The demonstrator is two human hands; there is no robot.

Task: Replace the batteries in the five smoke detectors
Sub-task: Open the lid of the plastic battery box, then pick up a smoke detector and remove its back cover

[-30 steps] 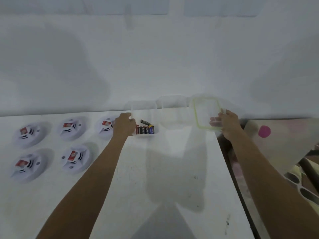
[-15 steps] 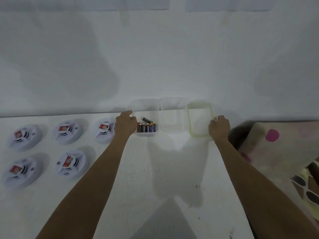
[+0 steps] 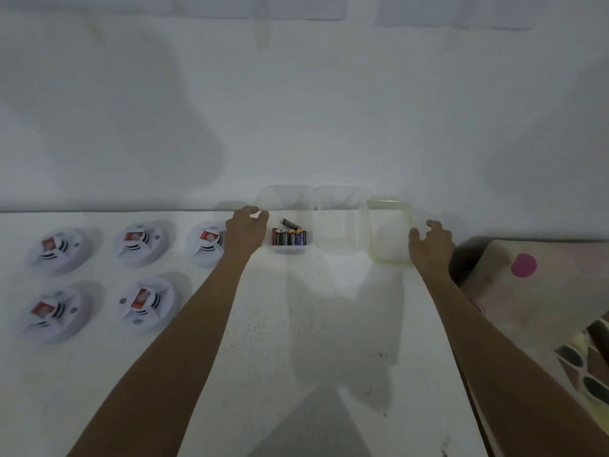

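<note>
Five white round smoke detectors lie on the white table at the left, three in the back row [image 3: 138, 240] and two in the front row [image 3: 146, 300], each showing a red battery. A clear plastic container [image 3: 283, 199] at the back holds several batteries [image 3: 289, 236]. My left hand [image 3: 245, 230] grips the container's left wall. A clear lid with a green rim [image 3: 389, 232] lies flat on the table. My right hand [image 3: 431, 244] hovers at the lid's right edge with fingers loosely spread, holding nothing.
A second clear container [image 3: 339, 222] stands empty between the battery container and the lid. The white wall rises right behind them. The table's right edge runs just past my right arm, with a patterned cloth bearing a pink dot [image 3: 524, 265] beyond it.
My right hand carried the lid down and left, laid it flat beside the empty container and let go. My left hand stayed on the battery container.
</note>
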